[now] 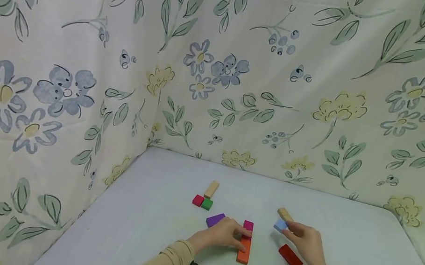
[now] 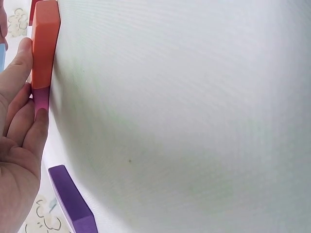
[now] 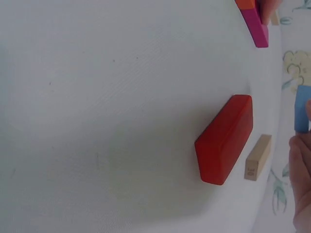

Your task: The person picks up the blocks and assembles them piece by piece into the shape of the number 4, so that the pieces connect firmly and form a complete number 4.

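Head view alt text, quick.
A person's right grip pinches a light-blue block while the left grip touches a magenta block and an orange rectangular block in line on a white table. Around them lie a dark-red rectangular block, a purple block, a red cube, a green cube and two tan rectangular blocks.

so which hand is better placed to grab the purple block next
Likely the left hand: it is beside the purple block; the right hand is farther off, pinching the blue block.
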`<act>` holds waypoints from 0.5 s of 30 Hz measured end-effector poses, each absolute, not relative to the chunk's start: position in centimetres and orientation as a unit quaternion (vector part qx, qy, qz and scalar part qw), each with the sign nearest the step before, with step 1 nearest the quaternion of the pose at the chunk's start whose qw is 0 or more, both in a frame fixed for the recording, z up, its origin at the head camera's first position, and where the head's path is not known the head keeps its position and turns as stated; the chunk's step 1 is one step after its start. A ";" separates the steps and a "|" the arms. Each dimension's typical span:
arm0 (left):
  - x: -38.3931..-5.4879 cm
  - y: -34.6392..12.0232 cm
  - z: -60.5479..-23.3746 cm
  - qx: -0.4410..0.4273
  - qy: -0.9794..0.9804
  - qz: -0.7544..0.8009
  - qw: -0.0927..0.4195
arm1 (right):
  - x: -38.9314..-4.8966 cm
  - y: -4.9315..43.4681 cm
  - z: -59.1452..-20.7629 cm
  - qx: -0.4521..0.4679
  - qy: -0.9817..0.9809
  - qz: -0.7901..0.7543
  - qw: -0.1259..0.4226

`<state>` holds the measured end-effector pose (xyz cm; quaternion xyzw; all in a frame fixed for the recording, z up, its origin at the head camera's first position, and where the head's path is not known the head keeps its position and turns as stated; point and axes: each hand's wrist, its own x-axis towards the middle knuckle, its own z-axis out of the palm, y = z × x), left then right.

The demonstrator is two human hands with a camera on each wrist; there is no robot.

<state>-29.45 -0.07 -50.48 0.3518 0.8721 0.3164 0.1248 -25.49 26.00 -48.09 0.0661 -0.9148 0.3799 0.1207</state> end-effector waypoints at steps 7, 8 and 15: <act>-29.5 -0.1 -50.6 0.353 0.872 0.316 0.121 | -26.0 25.2 -48.0 0.077 -0.909 0.394 0.114; -29.5 -0.1 -50.6 0.353 0.872 0.316 0.121 | -26.0 25.1 -48.0 0.078 -0.908 0.395 0.111; -29.5 0.0 -50.4 0.354 0.874 0.310 0.124 | -26.6 24.6 -48.2 0.081 -0.912 0.390 0.101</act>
